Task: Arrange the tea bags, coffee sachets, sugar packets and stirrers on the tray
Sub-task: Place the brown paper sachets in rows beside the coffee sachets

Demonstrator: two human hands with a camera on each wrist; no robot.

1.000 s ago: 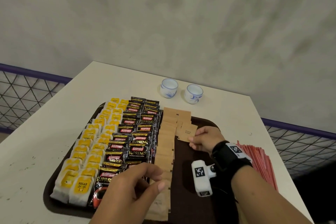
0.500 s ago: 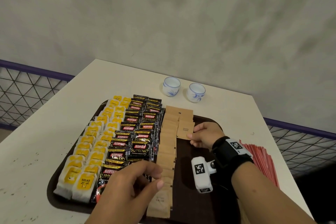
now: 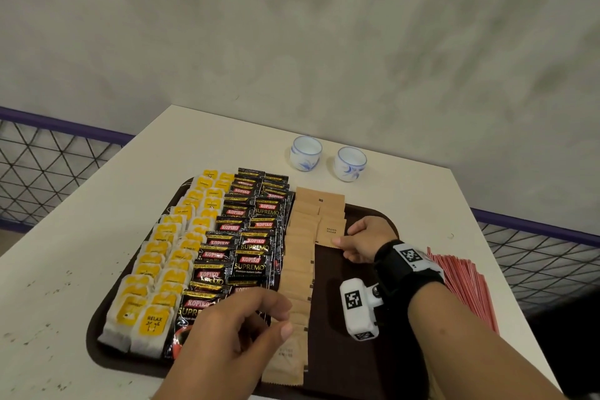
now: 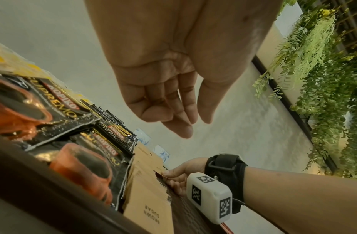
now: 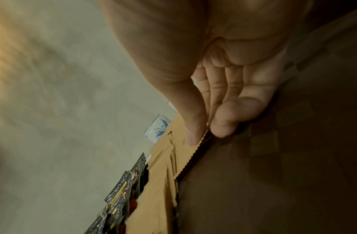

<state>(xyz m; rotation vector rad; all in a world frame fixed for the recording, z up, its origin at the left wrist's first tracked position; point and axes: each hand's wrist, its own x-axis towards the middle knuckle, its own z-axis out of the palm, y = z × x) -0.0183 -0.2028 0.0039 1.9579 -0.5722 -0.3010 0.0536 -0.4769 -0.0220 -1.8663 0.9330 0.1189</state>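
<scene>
1. We see a brown tray [image 3: 97, 328] on a white tabletop [image 3: 81, 237]. From its 9 o'clock side toward the centre it carries two columns of yellow tea bags [image 3: 168, 256], two columns of black coffee sachets [image 3: 250, 237] and overlapping columns of brown sugar packets [image 3: 298, 256].
2. Our right hand [image 3: 363, 239], near the tray's 2 o'clock corner, pinches one sugar packet [image 3: 331, 232] by its near edge between thumb and fingers; the packet lies at the near end of a shorter second column.
3. Our left hand [image 3: 233, 334] hovers over the tray's 6 o'clock edge, fingers loosely curled, holding nothing.
4. Red stirrers [image 3: 464, 286] lie on the tabletop at 3 o'clock, off the tray.
5. Two blue-and-white cups [image 3: 328, 157] stand at 12 o'clock, beyond the tray.
</scene>
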